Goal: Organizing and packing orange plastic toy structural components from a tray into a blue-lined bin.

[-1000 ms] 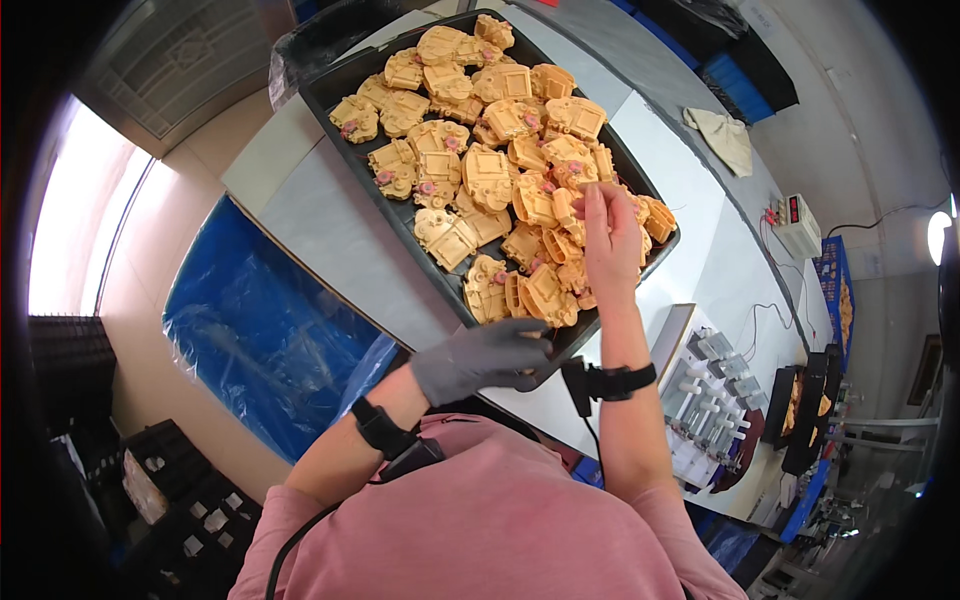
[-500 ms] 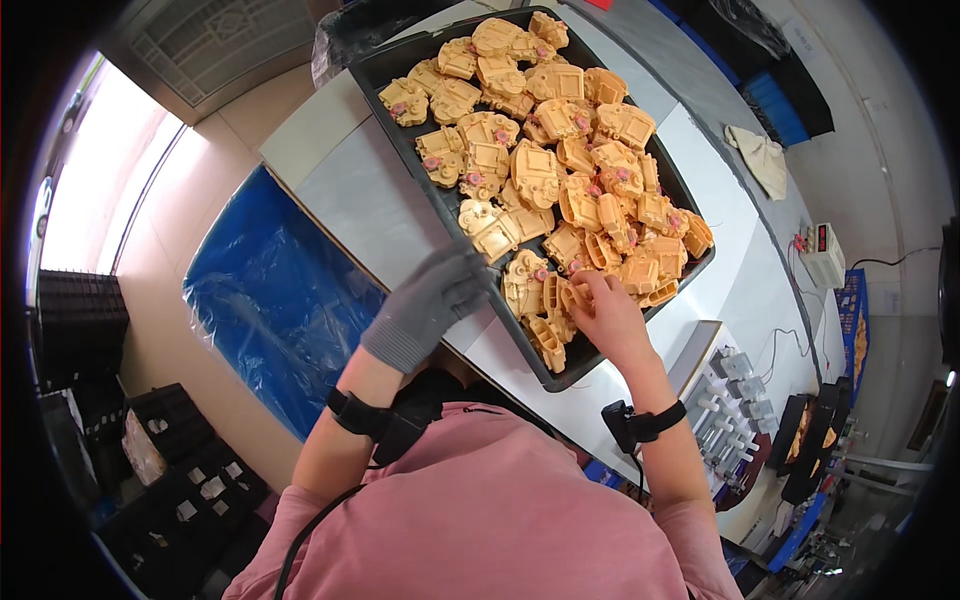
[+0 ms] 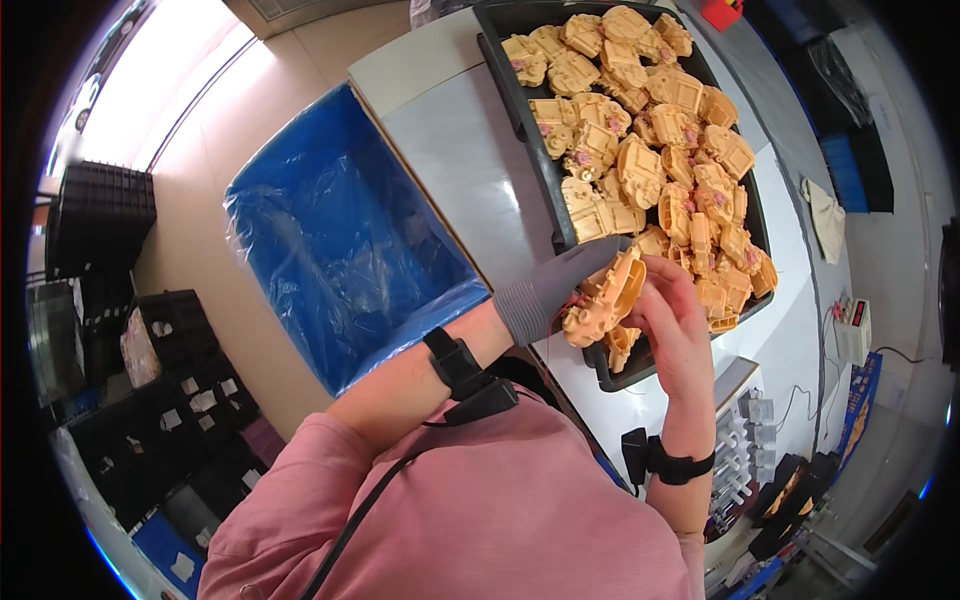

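Observation:
A tan moulded plastic housing (image 3: 606,298) is held up above the near end of a black tray (image 3: 553,180). My left hand (image 3: 562,285), in a grey glove, is closed around its left and rear side, and part of those fingers is hidden behind it. My bare right hand (image 3: 678,318) has its fingertips on the housing's right edge. Below the raised housing, another tan housing (image 3: 622,345) lies in the tray's near corner. Several more tan housings (image 3: 640,170), some with pinkish-red spots, are heaped over the rest of the tray.
On the left stands a large blue bin (image 3: 330,215) lined with clear plastic. A grey-white table (image 3: 440,130) carries the tray. At the right are a fixture with grey blocks (image 3: 740,440), a small white device with a red display (image 3: 853,332) and a pale cloth (image 3: 823,218).
A housing has come up out of the tray's near end, now between both hands. My left hand has moved right to meet it. The whole view has shifted, putting the tray farther right.

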The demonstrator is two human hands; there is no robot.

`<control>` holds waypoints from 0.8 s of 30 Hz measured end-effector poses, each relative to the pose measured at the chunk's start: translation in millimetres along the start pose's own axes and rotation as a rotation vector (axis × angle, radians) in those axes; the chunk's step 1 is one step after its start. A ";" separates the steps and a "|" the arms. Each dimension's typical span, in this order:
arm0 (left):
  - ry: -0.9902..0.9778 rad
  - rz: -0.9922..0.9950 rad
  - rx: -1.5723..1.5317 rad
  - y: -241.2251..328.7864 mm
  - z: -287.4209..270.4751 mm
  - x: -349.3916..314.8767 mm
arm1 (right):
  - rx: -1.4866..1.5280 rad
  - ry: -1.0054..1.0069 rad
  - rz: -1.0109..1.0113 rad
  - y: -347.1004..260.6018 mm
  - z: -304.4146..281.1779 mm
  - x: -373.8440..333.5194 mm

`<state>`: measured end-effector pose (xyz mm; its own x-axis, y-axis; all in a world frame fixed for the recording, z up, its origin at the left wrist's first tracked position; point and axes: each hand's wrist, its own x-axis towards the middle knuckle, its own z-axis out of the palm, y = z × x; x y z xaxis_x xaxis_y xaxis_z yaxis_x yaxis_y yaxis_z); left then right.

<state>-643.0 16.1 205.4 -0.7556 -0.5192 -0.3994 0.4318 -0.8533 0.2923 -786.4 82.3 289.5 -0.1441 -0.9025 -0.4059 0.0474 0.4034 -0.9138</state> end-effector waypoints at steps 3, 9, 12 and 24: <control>0.179 -0.188 -0.102 21.3 2.0 -15.0 | -0.302 0.076 -0.111 25.6 -22.1 -5.5; 0.131 -0.103 -0.143 34.6 -64.3 -13.3 | -0.672 -0.012 -0.014 65.5 -30.6 -26.1; -0.035 -0.155 -0.196 42.6 -83.3 -19.5 | -0.748 0.114 -0.059 70.1 -33.4 -26.9; -0.185 -0.187 -0.452 21.2 -41.0 -29.6 | 0.017 0.211 -0.164 -2.5 -35.1 -25.2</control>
<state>-591.3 11.4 187.8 -0.8970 -0.3736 -0.2363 0.4197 -0.8877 -0.1895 -817.6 109.4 302.5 -0.3538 -0.9035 -0.2420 0.0226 0.2504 -0.9679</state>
